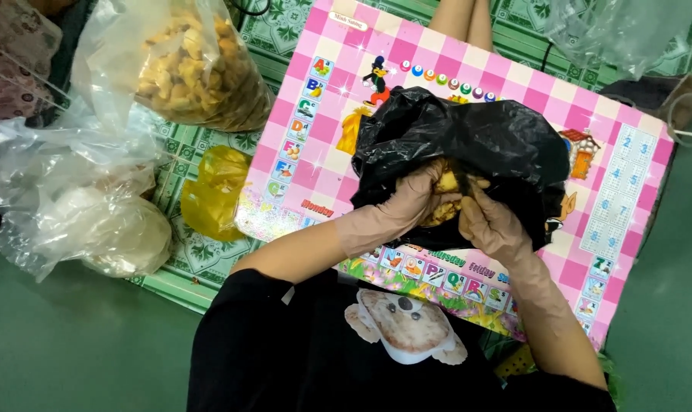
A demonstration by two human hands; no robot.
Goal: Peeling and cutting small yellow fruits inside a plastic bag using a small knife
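A black plastic bag (468,145) lies on a pink checkered play board (514,84). Both my hands wear thin tan gloves. My left hand (411,202) and my right hand (491,221) reach into the bag's opening together and grip a yellowish-brown lump of food (447,191) between them. The bag's folds hide most of what is inside.
A large clear bag of pale brown pieces (189,65) stands at the upper left. Crumpled clear bags (79,206) and a yellow bag (216,191) lie on a green patterned mat (201,255). Another clear bag (613,30) sits at top right. Someone's legs (464,19) show behind the board.
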